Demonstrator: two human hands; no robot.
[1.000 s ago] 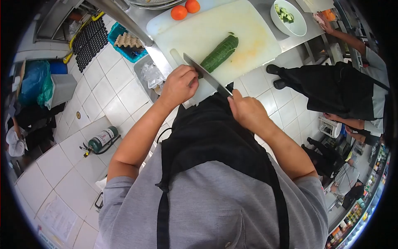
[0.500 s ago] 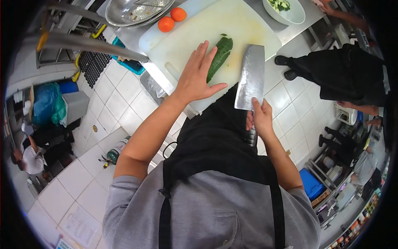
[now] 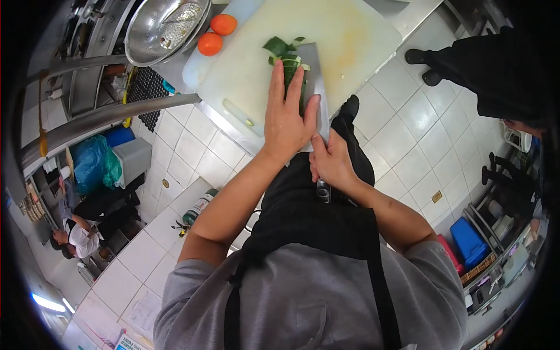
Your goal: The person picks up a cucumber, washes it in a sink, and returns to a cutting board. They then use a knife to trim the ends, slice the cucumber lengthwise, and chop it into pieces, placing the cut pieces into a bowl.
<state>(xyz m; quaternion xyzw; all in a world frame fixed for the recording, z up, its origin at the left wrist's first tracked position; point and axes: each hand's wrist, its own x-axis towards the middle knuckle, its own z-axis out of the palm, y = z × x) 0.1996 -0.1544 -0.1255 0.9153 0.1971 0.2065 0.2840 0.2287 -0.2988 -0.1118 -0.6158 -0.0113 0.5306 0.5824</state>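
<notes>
My left hand (image 3: 287, 125) lies over the cucumber (image 3: 289, 73), fingers extended along it and holding it against the white cutting board (image 3: 335, 29). Much of the cucumber is hidden under that hand. Several cut dark-green pieces (image 3: 276, 45) sit at its far end. My right hand (image 3: 332, 160) is closed round the handle of a cleaver (image 3: 315, 67). The blade stands along the right side of the cucumber, close to my left thumb. A small green scrap (image 3: 249, 123) lies near the board's left front corner.
Two tomatoes (image 3: 223, 24) lie at the board's upper left, beside a metal colander (image 3: 139, 35). A metal rail (image 3: 146, 105) runs left of the counter. One person in a black apron (image 3: 496, 73) stands at the right; others are at the far left and right.
The cleaver has moved left and away from me, up against the cucumber. My left hand has come down onto the cucumber, and cut pieces now show. The white bowl has left the view.
</notes>
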